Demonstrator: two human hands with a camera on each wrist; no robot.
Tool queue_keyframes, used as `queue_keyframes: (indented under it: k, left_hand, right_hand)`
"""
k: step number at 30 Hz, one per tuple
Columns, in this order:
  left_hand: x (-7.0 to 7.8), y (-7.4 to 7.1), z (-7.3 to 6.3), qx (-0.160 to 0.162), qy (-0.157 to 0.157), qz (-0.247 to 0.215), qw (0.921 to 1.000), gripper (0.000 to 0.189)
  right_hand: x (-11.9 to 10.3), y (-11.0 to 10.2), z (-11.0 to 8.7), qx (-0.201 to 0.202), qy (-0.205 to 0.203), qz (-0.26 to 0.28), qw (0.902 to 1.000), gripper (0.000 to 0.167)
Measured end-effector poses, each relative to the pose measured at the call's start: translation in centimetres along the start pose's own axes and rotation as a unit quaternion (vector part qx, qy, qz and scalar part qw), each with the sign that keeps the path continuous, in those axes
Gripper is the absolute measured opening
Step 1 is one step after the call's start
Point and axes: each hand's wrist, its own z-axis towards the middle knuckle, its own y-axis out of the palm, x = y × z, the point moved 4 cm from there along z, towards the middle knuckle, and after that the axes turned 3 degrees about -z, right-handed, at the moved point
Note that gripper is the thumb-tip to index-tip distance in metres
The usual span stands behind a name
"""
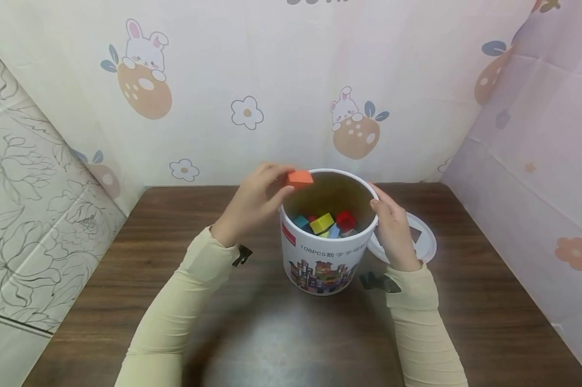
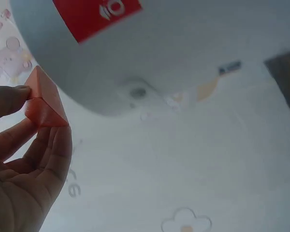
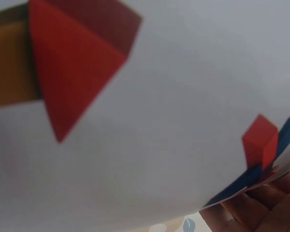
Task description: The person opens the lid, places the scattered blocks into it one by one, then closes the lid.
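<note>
Between thumb and fingers, my left hand [image 1: 259,196] pinches an orange block [image 1: 299,179] at the left rim of a white bucket [image 1: 320,247]. In the left wrist view the block [image 2: 46,99] shows angled faces, with the bucket's side [image 2: 135,58] close beside it. My right hand [image 1: 392,226] grips the bucket's right rim, thumb at the edge and fingers along the outside. Inside lie several coloured blocks, among them a yellow block [image 1: 322,223] and a red block [image 1: 346,220]. Printed blocks on the bucket's wall [image 3: 159,121] fill the right wrist view.
A white lid [image 1: 428,244] lies on the dark wooden table [image 1: 199,215], right of the bucket and partly behind my right hand. Behind the table hangs a curtain [image 1: 291,129] printed with rabbits and flowers. More printed cloth [image 1: 542,177] borders the right side.
</note>
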Motion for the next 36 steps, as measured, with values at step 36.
queue_keyframes:
  k: [36]
  left_hand:
    - [1.7, 9.3, 5.6, -0.294, -0.031, 0.143, 0.9446, 0.040]
  right_hand:
    - [0.0, 0.0, 0.0, -0.004, 0.001, -0.006, 1.0000, 0.046]
